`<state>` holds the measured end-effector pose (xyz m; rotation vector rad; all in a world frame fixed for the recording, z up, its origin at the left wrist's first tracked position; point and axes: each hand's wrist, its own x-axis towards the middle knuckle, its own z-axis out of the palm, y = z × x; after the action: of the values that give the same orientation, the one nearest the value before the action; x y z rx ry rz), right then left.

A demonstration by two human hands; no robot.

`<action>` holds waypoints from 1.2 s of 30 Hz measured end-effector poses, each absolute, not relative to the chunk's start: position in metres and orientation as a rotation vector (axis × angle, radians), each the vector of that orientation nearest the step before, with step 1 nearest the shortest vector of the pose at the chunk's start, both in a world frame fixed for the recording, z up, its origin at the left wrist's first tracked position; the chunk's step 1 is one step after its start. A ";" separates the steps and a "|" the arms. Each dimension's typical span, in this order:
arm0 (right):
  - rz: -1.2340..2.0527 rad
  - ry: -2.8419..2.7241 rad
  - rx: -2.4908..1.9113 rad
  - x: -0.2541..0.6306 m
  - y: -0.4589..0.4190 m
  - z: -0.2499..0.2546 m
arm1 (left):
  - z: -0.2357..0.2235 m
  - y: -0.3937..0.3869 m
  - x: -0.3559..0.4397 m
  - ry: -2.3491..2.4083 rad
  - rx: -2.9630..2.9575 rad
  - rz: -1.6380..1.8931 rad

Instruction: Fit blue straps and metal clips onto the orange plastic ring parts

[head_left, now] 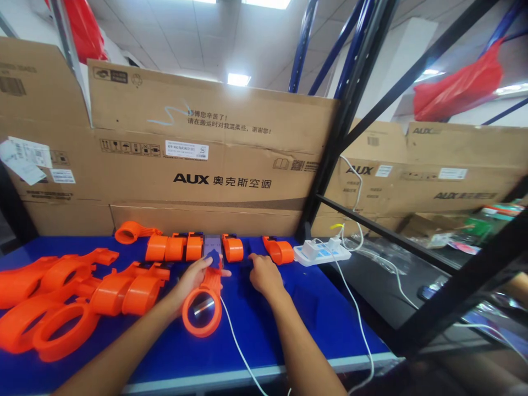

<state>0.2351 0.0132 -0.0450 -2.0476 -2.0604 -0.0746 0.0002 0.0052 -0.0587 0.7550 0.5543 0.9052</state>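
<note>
My left hand (197, 275) is closed round the narrow end of an orange tape dispenser (202, 313), its big ring hanging toward me. A dark blue piece (214, 258) sits under my thumb at the top of it. Just to the right, my right hand (266, 273) is held over the blue table with its fingers curled in. A small dark shape shows at those fingertips, too unclear to name. Beyond my hands stands a row of orange tape dispensers (194, 247), with one (281, 252) close behind my right hand.
Several more orange dispensers (66, 330) are heaped on the blue table (243, 352) at left. A white power strip (322, 251) lies at the right edge, its cables trailing forward. Cardboard (223, 148) walls off the back, and a black metal frame (346, 126) rises at right.
</note>
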 end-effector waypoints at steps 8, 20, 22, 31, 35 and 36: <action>-0.149 -1.955 -2.125 0.233 0.012 -0.040 | -0.059 0.005 0.001 0.563 0.784 0.916; -0.112 -2.102 -2.017 0.234 0.014 -0.047 | -0.059 0.003 0.001 0.526 0.805 0.901; -0.111 -2.112 -1.989 0.235 0.015 -0.047 | -0.058 0.001 0.001 0.533 0.808 0.901; -0.086 -2.038 -1.950 0.235 0.017 -0.045 | -0.059 0.002 0.001 0.541 0.804 0.905; -0.064 -1.978 -1.952 0.236 0.018 -0.044 | -0.060 0.003 0.001 0.543 0.813 0.904; -0.055 -1.963 -1.959 0.237 0.018 -0.044 | -0.060 0.003 0.001 0.541 0.815 0.906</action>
<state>0.2366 0.0177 -0.0443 -1.9587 -1.9626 -0.0555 0.0012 0.0029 -0.0604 0.8147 0.5407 0.9063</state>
